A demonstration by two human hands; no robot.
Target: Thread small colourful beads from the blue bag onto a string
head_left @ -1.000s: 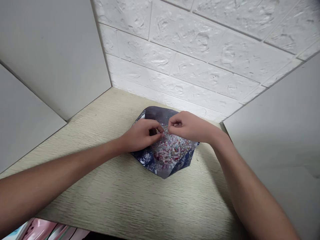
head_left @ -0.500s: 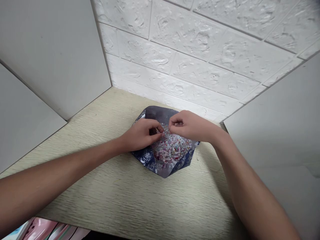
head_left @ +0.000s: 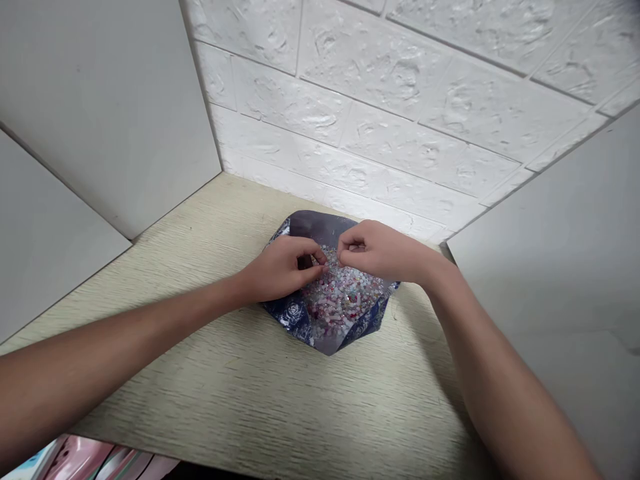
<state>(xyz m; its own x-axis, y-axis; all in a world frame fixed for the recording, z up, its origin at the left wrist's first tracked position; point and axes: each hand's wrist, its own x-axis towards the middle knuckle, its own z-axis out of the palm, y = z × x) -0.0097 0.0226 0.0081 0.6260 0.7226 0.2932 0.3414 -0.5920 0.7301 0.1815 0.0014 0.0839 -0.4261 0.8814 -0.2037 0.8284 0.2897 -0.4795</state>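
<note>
A dark blue bag [head_left: 295, 313] with a silvery pattern and a grey inside lies wide open on the wooden surface. Loose beads [head_left: 345, 300] in white, pink, red and clear tones fill it. Above the beads on the left, my left hand [head_left: 283, 268] has thumb and fingertips brought together in a pinch. My right hand [head_left: 377, 250] is closed in a similar pinch over the bag's right side, its fingertips a short gap from the left ones. Whatever sits between the fingertips of either hand is too small to make out.
Behind the bag rises a white brick-patterned wall [head_left: 370, 127]. Pale panels flank the light wooden surface [head_left: 280, 407], a left panel [head_left: 110, 100] and a right panel [head_left: 560, 247]. Pink items [head_left: 85, 457] show below the front edge at bottom left.
</note>
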